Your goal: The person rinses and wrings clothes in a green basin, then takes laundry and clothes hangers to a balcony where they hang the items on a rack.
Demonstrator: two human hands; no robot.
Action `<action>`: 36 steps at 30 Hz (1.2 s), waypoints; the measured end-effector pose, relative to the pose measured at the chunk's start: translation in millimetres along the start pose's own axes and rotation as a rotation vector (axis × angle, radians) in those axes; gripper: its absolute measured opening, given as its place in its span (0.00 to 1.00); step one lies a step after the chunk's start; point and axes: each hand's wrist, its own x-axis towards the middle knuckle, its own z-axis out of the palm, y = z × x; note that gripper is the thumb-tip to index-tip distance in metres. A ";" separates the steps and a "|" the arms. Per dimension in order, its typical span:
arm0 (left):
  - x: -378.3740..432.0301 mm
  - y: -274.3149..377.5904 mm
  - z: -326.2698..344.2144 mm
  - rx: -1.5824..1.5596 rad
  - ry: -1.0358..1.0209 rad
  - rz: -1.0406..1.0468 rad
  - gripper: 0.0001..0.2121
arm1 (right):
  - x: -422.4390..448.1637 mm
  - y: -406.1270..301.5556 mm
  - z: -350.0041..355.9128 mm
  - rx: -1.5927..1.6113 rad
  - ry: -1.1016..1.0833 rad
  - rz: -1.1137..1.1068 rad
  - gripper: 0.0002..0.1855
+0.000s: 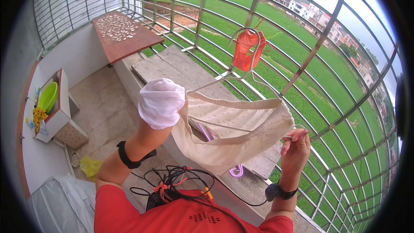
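A cream garment with a gathered elastic waistband (pixel 239 155) hangs stretched on a wire clothes hanger (pixel 210 84), its waist opening facing up. My right hand (pixel 296 145) pinches the right end of the hanger, just beyond the waistband. A bunched white cloth (pixel 161 103) covers most of my left hand, which is at the garment's left edge; its fingers are hidden, so its grip cannot be seen. Through and below the garment show parts of a purple hanger (pixel 237 170) on the ledge. Past the hanger, an orange-red garment (pixel 247 50) hangs at the window bars.
Metal bars (pixel 304 68) enclose the right and far sides. A weathered wooden board (pixel 174 61) lies along the ledge; a red-brown board (pixel 129 38) beyond bears many small pale pieces. At left stands a sink (pixel 61 103) with a green basin (pixel 48 97). A yellow plastic bag (pixel 89 167) lies on the floor.
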 end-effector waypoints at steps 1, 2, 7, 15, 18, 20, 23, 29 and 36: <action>0.7 -2.8 -3.6 -0.029 -0.026 0.007 0.10 | -1.5 2.3 0.4 -0.024 -0.012 0.017 0.20; 1.0 -4.5 -5.9 -0.057 -0.053 0.014 0.09 | -2.7 3.7 2.5 -0.024 -0.005 0.014 0.20; -7.0 -2.0 -7.8 -0.089 0.013 0.003 0.09 | -9.0 15.0 7.8 -0.019 -0.021 0.071 0.20; -47.3 2.5 -9.4 0.038 -0.057 -0.198 0.12 | -18.1 28.1 15.7 0.016 -0.043 0.108 0.19; -41.4 29.9 -21.7 0.255 -0.188 -0.248 0.13 | -22.9 34.8 17.6 0.043 0.066 0.006 0.16; -39.0 41.4 -24.1 0.252 -0.266 -0.301 0.11 | -28.2 40.8 15.5 0.063 0.120 -0.039 0.15; -49.8 35.1 -16.6 0.384 -0.216 -0.095 0.10 | -35.2 48.0 12.7 0.036 0.095 -0.071 0.16; -63.1 31.9 -2.8 -0.348 -0.072 -0.432 0.12 | -61.6 62.9 40.3 0.106 0.139 0.129 0.16; -49.7 42.7 -27.4 -0.136 -0.216 -0.281 0.10 | -51.2 59.1 39.0 0.265 0.182 0.245 0.15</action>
